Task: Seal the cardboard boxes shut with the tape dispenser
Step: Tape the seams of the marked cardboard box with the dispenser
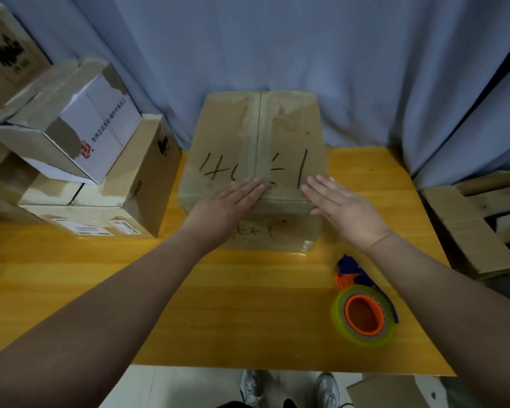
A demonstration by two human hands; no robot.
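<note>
- Cardboard box stands at the middle of the worktop's far edge, flaps closed. A taped seam runs from far to near down the middle of the lid, and black handwriting crosses it.
- Glossy clear tape shows over the near top edge and down the front face.
- Left grip: fingers straight and together, palm flat on the box's near top edge, fingertips just at the seam.
- Right grip: fingers straight, flat on the same edge to the right of the seam. Neither grip clasps anything.
- Tape dispenser lies on the worktop toward the near right corner, just beside the right forearm and well apart from both grips. It has an orange core, a yellowish roll and a blue handle.
- Stacked boxes sit at the far left corner.
- Blue curtain hangs behind.
</note>
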